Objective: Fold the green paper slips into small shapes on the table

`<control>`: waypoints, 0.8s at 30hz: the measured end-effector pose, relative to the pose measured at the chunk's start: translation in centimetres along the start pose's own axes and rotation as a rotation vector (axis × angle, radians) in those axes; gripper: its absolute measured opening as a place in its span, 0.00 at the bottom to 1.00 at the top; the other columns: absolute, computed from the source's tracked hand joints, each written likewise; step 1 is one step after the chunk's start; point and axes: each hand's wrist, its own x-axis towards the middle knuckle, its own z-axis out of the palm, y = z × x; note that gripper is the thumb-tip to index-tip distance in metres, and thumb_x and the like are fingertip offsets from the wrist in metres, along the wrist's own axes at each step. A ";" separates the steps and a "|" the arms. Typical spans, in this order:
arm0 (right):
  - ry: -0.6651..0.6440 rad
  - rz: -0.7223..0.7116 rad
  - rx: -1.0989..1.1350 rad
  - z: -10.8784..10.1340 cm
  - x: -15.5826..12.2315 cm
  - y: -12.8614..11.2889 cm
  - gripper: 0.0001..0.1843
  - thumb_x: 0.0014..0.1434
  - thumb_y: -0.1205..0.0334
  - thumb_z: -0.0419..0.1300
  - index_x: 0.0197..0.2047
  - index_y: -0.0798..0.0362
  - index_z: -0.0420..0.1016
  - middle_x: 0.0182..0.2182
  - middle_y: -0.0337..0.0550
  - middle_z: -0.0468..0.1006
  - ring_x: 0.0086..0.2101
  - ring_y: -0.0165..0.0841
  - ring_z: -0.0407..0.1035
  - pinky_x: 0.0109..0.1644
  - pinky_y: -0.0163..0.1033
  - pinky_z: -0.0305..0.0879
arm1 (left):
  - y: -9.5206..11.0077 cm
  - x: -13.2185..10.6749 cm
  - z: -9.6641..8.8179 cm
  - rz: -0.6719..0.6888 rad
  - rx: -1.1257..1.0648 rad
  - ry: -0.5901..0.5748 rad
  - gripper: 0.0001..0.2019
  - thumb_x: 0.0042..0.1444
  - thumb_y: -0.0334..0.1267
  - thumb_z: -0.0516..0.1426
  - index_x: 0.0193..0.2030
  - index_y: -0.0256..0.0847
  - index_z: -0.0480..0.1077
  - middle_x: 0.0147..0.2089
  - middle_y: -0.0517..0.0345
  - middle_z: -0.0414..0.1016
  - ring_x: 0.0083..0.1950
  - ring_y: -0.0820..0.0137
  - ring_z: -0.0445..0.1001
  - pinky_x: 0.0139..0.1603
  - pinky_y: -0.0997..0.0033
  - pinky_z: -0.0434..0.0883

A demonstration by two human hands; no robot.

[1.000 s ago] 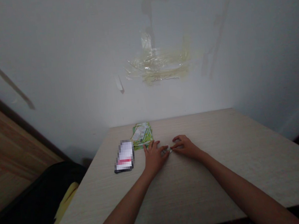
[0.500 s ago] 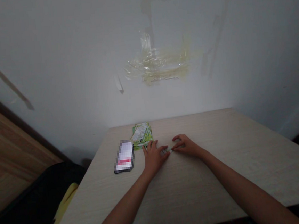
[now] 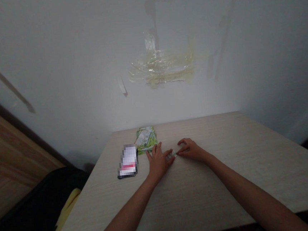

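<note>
My left hand (image 3: 158, 165) rests low over the table, its outer fingers spread towards a pile of green-and-white packets (image 3: 146, 139). Between its thumb and index finger lies a small pale, thin piece (image 3: 174, 154), too small and dim to identify. From the other side, my right hand (image 3: 193, 151) pinches the right end of this piece between thumb and fingertips. Left of my left hand lies a phone (image 3: 128, 161) with a blurred, lit screen.
The light wooden table (image 3: 199, 198) meets a white wall (image 3: 84, 64) bearing clear tape (image 3: 163, 66). To the left are a wooden panel (image 3: 6, 153), a dark bag-like object (image 3: 43, 200) and something yellow (image 3: 63, 217).
The fingers of my left hand have shifted very slightly. Both hands keep their hold on the pale piece, and the packets and phone stay in place.
</note>
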 end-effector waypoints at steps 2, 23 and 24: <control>0.005 -0.010 -0.019 0.1 0.0 0.0 0.10 0.56 0.51 0.64 0.37 0.45 0.83 0.51 0.47 0.72 0.51 0.40 0.64 0.59 0.49 0.58 | 0.0 0.1 0.0 0.007 0.005 -0.012 0.19 0.55 0.58 0.55 0.54 0.65 0.71 0.70 0.56 0.54 0.70 0.48 0.49 0.64 0.29 0.40; 0.037 -0.005 -0.120 0.8 0.3 -0.6 0.10 0.59 0.51 0.61 0.42 0.39 0.81 0.52 0.46 0.71 0.51 0.40 0.63 0.58 0.50 0.57 | -0.4 -0.3 -0.2 -0.008 -0.026 0.041 0.18 0.56 0.57 0.55 0.53 0.65 0.71 0.68 0.57 0.58 0.69 0.52 0.51 0.64 0.29 0.42; 0.032 -0.012 -0.107 0.7 0.2 -0.5 0.10 0.58 0.52 0.62 0.42 0.39 0.81 0.51 0.46 0.72 0.51 0.40 0.63 0.58 0.49 0.57 | -0.4 -0.3 -0.2 -0.014 -0.029 0.037 0.17 0.56 0.56 0.55 0.53 0.66 0.71 0.68 0.58 0.58 0.69 0.52 0.52 0.64 0.29 0.43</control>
